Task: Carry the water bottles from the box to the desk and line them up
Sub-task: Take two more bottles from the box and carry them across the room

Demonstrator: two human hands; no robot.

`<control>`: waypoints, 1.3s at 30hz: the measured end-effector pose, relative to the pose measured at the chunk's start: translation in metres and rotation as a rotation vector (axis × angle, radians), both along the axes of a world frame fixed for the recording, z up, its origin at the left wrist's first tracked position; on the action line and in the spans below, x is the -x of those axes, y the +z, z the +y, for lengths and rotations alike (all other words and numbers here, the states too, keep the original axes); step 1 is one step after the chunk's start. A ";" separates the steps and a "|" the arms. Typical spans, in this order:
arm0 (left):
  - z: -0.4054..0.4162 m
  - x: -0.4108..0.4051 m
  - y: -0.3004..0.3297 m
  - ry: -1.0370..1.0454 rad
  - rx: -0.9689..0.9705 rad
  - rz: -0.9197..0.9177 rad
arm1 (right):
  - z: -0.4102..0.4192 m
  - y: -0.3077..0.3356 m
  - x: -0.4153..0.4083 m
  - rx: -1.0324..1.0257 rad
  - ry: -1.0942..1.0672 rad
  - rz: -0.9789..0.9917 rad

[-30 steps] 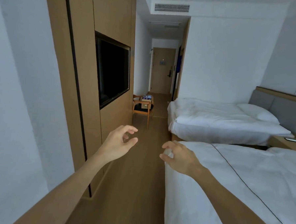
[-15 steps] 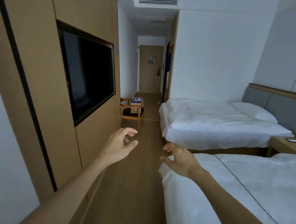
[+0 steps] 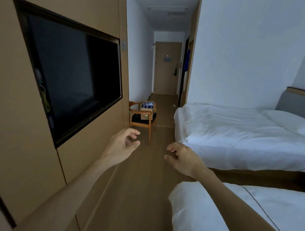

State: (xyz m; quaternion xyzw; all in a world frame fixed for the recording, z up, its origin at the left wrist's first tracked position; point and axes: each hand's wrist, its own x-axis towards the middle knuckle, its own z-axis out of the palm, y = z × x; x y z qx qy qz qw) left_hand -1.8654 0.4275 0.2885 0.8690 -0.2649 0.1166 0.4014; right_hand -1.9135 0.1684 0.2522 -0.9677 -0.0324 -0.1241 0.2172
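A hotel room seen from head height. Both arms reach forward over the wooden floor [image 3: 145, 176]. The left hand [image 3: 122, 145] and right hand [image 3: 183, 158] hold nothing, fingers loosely curled. Far ahead, a cardboard box [image 3: 147, 110] of water bottles [image 3: 148, 104] sits on a wooden chair [image 3: 142, 121] beside the left wall. Likely best: walk straight down between wall and beds [image 3: 244, 137], stop at the chair, then grip bottles by their bodies.
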 end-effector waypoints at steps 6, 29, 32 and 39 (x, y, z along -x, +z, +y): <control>-0.028 -0.101 -0.009 0.026 -0.006 0.032 | -0.033 -0.013 -0.108 0.020 0.034 0.045; -0.169 -0.584 -0.013 -0.033 0.000 0.031 | -0.174 -0.020 -0.566 0.047 -0.086 -0.019; -0.200 -0.644 -0.021 -0.049 -0.003 0.017 | -0.206 -0.030 -0.627 0.038 -0.073 -0.033; -0.271 -0.773 -0.026 -0.009 -0.003 0.025 | -0.285 -0.036 -0.778 0.013 0.006 -0.038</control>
